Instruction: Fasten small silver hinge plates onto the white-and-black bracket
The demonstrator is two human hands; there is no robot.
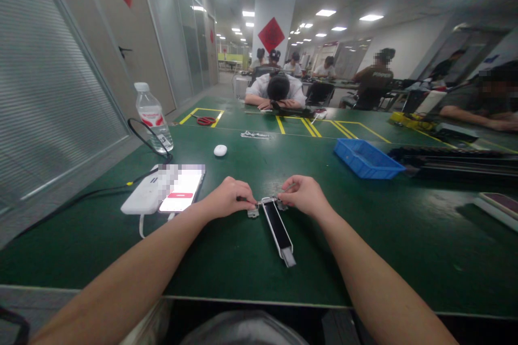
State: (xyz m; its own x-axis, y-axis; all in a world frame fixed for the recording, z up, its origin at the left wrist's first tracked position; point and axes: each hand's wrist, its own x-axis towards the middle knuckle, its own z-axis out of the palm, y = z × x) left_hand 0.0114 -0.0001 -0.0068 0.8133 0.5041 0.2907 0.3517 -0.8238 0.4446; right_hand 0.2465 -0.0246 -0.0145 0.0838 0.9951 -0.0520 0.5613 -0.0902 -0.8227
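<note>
A long narrow device (277, 229) with a black face and a white frame lies on the green table in front of me, with a pale strip (288, 257) sticking out of its near end. My left hand (233, 197) is closed in a pinch at the left of the device's far end, on a small silvery metal bracket (253, 213). On the opposite side, my right hand (302, 194) pinches at the far end's right, by a second small metal piece (282, 205). The fingers partly cover both pieces, so their exact shape is hard to make out.
Left of my hands lie a lit phone (183, 190) and a white power bank (141, 194) with cables. A water bottle (152, 118), white earbud case (220, 150), red scissors (206, 121) and blue tray (366, 159) stand farther off. Across the table a person (277, 89) rests head on arms.
</note>
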